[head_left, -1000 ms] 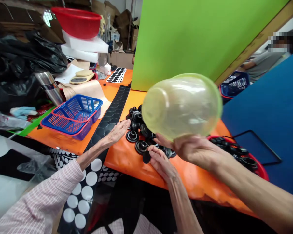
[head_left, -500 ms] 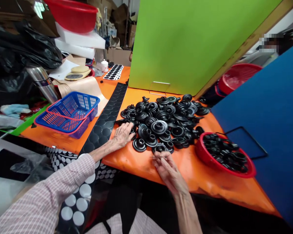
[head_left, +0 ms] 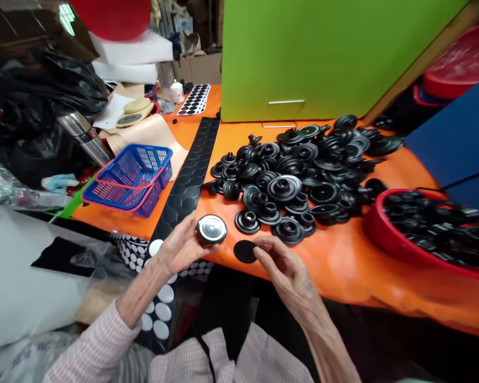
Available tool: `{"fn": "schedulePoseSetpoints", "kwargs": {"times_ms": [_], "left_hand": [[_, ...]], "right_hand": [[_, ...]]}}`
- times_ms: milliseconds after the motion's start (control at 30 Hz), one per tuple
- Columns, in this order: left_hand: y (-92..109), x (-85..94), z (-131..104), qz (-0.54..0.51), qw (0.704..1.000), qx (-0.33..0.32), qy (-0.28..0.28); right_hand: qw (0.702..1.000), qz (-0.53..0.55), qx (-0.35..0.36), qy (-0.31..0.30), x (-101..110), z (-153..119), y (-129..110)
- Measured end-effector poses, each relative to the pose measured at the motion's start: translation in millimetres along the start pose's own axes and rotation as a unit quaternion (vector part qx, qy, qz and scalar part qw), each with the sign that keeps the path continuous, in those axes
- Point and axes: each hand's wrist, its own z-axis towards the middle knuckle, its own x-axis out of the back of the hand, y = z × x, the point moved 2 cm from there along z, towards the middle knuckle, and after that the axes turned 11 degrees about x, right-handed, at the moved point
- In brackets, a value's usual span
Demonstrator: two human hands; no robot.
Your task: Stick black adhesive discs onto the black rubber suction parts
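My left hand (head_left: 186, 244) holds a round black part (head_left: 211, 229) with its flat, shiny face turned up. Between the thumb and fingertips of my right hand (head_left: 281, 260) is a thin black disc (head_left: 245, 251), probably a sticker, held by its right edge. The two pieces are a short way apart, above the table's front edge. Behind them lies a heap of black stepped round parts (head_left: 284, 188), several with a short tube in the middle. A long strip of black round stickers (head_left: 181, 197) runs along the table left of the heap, and its lower end hangs over the edge.
At the left stands a blue plastic basket (head_left: 130, 178) with a red handle. A red basin (head_left: 377, 223) full of black parts is at the right. Green (head_left: 323, 58) and blue (head_left: 459, 127) panels rise behind and to the right. A steel flask (head_left: 83, 137) leans at the back left.
My left hand has come back from the heap with a round black part. My right hand has turned so the thin disc's black face shows. The view has shifted.
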Motion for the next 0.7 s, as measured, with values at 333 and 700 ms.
{"fn": "schedulePoseSetpoints", "kwargs": {"times_ms": [333, 700], "left_hand": [[-33.8, 2.6, -15.3, 0.125, 0.987, -0.098, 0.029], [-44.2, 3.4, -19.2, 0.124, 0.989, -0.083, 0.014]], "right_hand": [[0.987, 0.121, -0.099, 0.032, -21.3, -10.5, -5.3], [0.984, 0.107, -0.072, 0.12, -41.8, -17.9, 5.8]]}}
